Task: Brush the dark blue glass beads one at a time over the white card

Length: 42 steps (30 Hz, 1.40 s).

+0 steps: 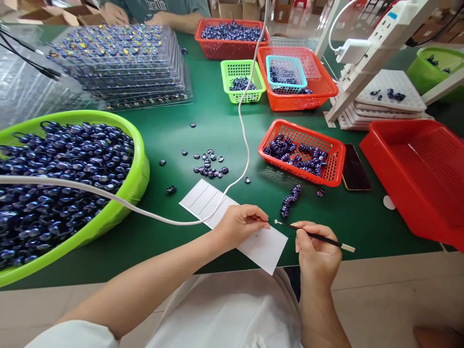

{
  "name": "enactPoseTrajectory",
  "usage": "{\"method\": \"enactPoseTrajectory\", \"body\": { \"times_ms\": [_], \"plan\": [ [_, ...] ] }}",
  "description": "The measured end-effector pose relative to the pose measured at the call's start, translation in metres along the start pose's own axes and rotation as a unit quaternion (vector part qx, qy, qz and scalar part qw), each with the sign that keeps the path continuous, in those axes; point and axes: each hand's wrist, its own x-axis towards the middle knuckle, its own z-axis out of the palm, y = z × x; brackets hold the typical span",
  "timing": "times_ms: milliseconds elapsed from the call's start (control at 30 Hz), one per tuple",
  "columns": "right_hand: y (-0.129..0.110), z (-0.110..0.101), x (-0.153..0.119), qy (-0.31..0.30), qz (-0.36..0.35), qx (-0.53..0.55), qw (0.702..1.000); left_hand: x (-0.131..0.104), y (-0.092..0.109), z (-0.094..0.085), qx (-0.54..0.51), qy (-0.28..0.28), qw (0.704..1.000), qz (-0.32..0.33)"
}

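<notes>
My right hand (319, 249) grips a thin black pen-like stick (321, 237) with a pale back end. A tiny white piece sits at its tip, which points toward my left hand (241, 223). The left thumb and fingers are pinched together above a white paper sheet (270, 251) with ruled lines; what they hold, if anything, is too small to make out. Just beyond the hands lies a row of dark blue shiny pieces (290, 200), pressed close together. More loose dark pieces (208, 164) are scattered past the paper.
A green basket (143, 159) heaped with dark pieces stands left. Ahead is a red basket (339, 166) beside a phone (355, 169). A white cable (242, 121) crosses the view. Stacked clear trays (174, 82) stand at the back, near another person's hands (115, 13). A red bin (409, 179) is right.
</notes>
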Motion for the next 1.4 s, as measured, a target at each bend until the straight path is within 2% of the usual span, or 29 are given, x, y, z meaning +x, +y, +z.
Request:
{"method": "enactPoseTrajectory", "body": {
  "times_ms": [233,433,733,1000,1133,1233,1400],
  "plan": [
    [0.000,0.001,0.000,0.009,-0.008,-0.005,1.000,0.000,0.005,-0.002,0.063,0.010,0.998,0.013],
    [-0.001,0.002,-0.001,0.020,0.002,-0.006,1.000,0.000,0.001,-0.002,0.102,0.001,0.992,0.073],
    [-0.003,0.003,0.000,0.024,-0.002,-0.006,1.000,-0.003,0.001,-0.006,0.225,-0.006,0.951,0.211],
    [-0.003,0.004,0.001,0.026,-0.007,-0.016,1.000,-0.002,-0.004,-0.007,0.271,-0.003,0.934,0.234],
    [-0.003,0.004,0.001,0.029,-0.009,-0.007,1.000,-0.001,0.002,-0.008,0.257,0.017,0.942,0.216],
    [-0.003,0.004,0.001,0.030,-0.018,0.004,0.999,0.000,0.009,-0.006,0.230,0.023,0.956,0.178],
    [-0.002,0.005,-0.002,0.033,-0.042,0.005,0.999,0.001,0.014,0.001,0.090,-0.002,0.996,0.026]
  ]
}}
